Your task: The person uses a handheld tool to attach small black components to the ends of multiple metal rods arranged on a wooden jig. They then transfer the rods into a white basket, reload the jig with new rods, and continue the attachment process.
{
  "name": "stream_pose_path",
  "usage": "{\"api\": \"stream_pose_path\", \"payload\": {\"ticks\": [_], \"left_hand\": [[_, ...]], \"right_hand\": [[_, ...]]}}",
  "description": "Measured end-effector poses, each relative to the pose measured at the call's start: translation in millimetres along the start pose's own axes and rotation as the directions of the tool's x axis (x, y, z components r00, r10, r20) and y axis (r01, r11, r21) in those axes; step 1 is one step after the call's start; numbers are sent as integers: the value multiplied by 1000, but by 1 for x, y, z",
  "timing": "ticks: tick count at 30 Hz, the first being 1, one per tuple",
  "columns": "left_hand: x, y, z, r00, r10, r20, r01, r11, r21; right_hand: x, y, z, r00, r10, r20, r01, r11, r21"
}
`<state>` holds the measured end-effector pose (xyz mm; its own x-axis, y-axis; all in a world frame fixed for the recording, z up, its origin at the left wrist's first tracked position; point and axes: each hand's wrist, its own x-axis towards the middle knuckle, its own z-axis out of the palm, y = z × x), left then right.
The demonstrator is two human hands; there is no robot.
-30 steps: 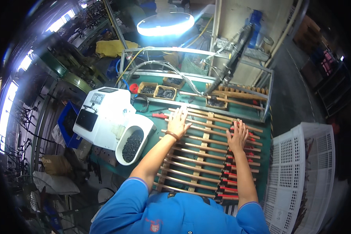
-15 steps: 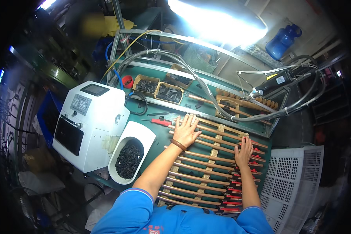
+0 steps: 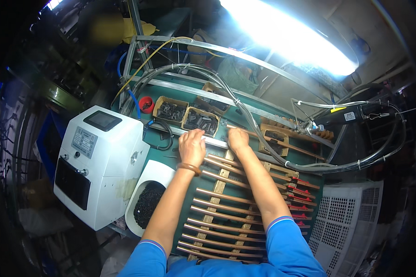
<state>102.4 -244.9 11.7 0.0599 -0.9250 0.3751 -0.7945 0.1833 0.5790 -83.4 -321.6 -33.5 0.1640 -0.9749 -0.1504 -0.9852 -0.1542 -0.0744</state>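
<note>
My left hand (image 3: 192, 147) is at the front rail, before a carton of black parts (image 3: 200, 121). Its fingers are curled in, and whatever they may hold is hidden. A thin metal shaft (image 3: 170, 156) shows beside it. Beyond the rail, my right hand (image 3: 238, 139) is closed at the left end of a copper-coloured tube (image 3: 291, 147), close to small loose black pieces (image 3: 223, 124). I cannot make out what its fingers grip. Below my arms, several copper-coloured tubes (image 3: 224, 200) lie side by side across wooden strips (image 3: 220, 182), with red and black fittings (image 3: 302, 191) at their right ends.
A white machine (image 3: 101, 161) stands at left, beside a white scoop-shaped tray (image 3: 160, 171) of small black pieces. Behind the metal rail are another carton (image 3: 170, 111) and a red cup (image 3: 146, 104). Grey cables (image 3: 249, 115) arch overhead. White perforated crates (image 3: 342, 217) stand at right.
Both hands have left the row of tubes. My left hand moved left to the rail and curled. The right swung up and left across the rail and closed. The view has shifted slightly.
</note>
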Motion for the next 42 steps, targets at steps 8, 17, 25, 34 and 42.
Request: {"api": "stream_pose_path", "payload": {"ticks": [8,17,25,34,42], "left_hand": [[64,-75,4,968,-189,168,193,981,-13],[99,-38,27,782,-143,606,-195,868,457],[106,-51,38,793,-147,592,-103,924,367],[83,-80,49,921,-233,312,273,958,-92],[85,-79,54,756,-429,495,646,613,-455]], "right_hand": [[-27,-35,-40,995,-21,-102,42,977,209],[33,-91,-47,998,-65,-16,67,990,126],[37,-97,-31,1000,-2,23,-1,993,122],[37,-111,-16,989,87,-115,-49,952,303],[33,-98,-20,982,110,-156,0,816,578]]}}
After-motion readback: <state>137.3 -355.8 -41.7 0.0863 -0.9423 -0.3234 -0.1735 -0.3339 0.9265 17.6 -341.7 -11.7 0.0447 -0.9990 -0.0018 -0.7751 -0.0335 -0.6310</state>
